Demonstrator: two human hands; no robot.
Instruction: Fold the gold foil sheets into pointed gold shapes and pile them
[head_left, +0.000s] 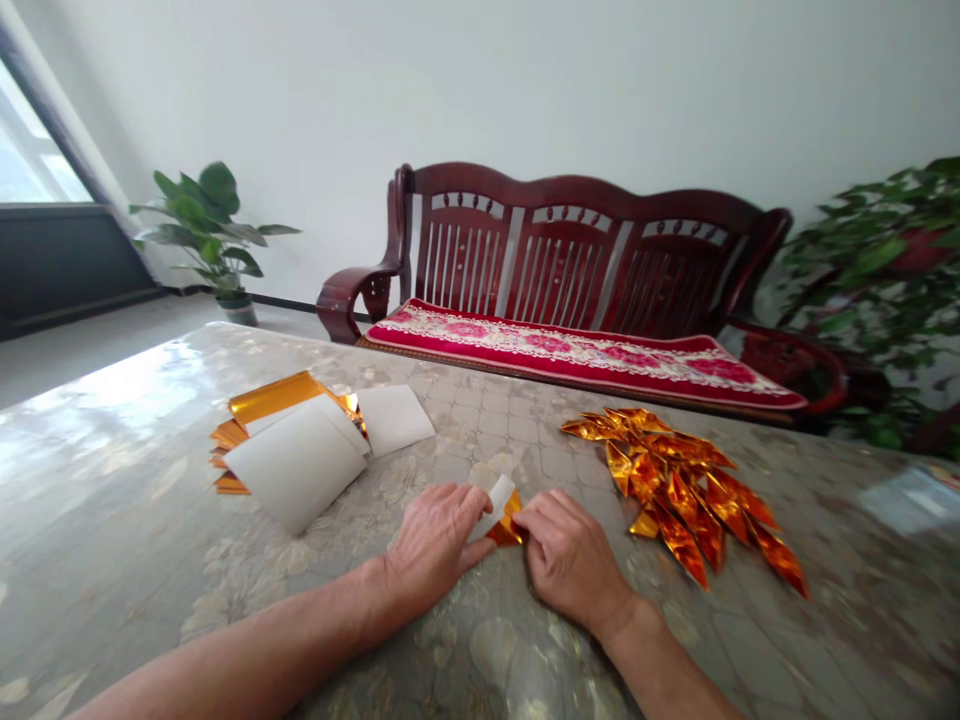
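Note:
A small piece of gold foil paper [501, 515] with a white back is folded between my two hands, near the middle of the table. My left hand [439, 535] pinches its white side, and my right hand [570, 560] presses on its gold end. To the left lies a loose stack of white-backed gold foil sheets [300, 450]. A heap of folded, pointed gold foil pieces [675, 490] sits to the right of my right hand, not touching it.
The table [465, 420] has a glossy, reflective top with a pale floral pattern. Behind it stand a dark red wooden bench [570, 260] with a red floral cushion [570, 350], a potted plant [206, 235] on the left and a leafy plant [870, 280] on the right.

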